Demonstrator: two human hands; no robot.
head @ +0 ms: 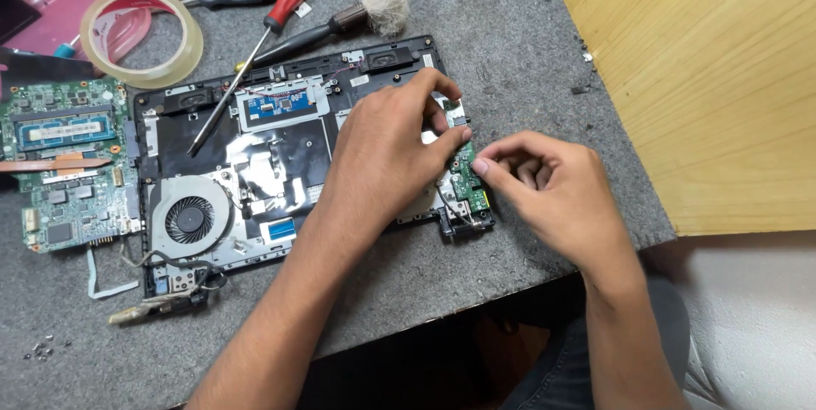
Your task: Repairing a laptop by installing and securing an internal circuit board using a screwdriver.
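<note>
A person is working with both bare hands over an opened black laptop base (289, 151) lying on a grey felt-covered bench (510, 45). The left hand (382, 151) is resting across the middle of the base, its fingertips pinched together on the top end of a small green circuit board (466, 179) seated at the base's right edge, at about 3 o'clock. The right hand (548, 185) is coming in from 4 o'clock, thumb and forefinger drawn together just beside the same board; whether they are gripping anything cannot be told.

A round grey cooling fan (190, 219) is sitting in the base at 8 o'clock. A slim screwdriver with a red and black handle (255, 49) is lying slantwise across the base's upper left corner, and a dark-handled brush with pale bristles (357, 12) is lying at 12 o'clock. A roll of clear adhesive tape (141, 36) is sitting at 10 o'clock, with a large green motherboard (64, 164) lying off the base at 9 o'clock. A pale wooden board (705, 79) is covering the bench's right side at 2 o'clock. Small loose screws (40, 349) are scattered on the felt at 7 o'clock.
</note>
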